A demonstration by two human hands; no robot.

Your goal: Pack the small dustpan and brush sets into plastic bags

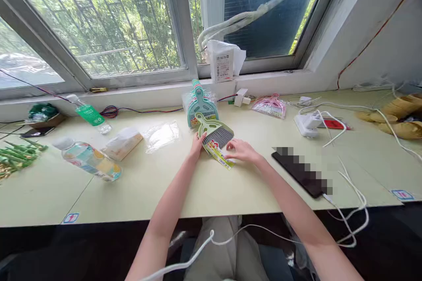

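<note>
A small green dustpan (227, 129) with a grey-bristled brush (219, 137) nested in it lies tilted on the table before me. My left hand (197, 144) is closed on its left edge, thumb on top near the handle. A yellow printed label card (217, 153) with a red picture lies across the lower bristle side of the set. At the card's right edge is my right hand (243, 151), its fingers curled and thumb against the card; the exact grip is partly hidden. Just behind stands a stack of similar dustpan sets (199, 104), the front one teal.
Left are clear plastic bags (162, 136), a tissue pack (123, 144), a drink bottle (92, 160) and a green-labelled bottle (89, 115). Right are a phone (296, 171) with a white cable, a power strip (306, 124) and a pink dustpan set (270, 106). A loose cable (198, 254) crosses my lap.
</note>
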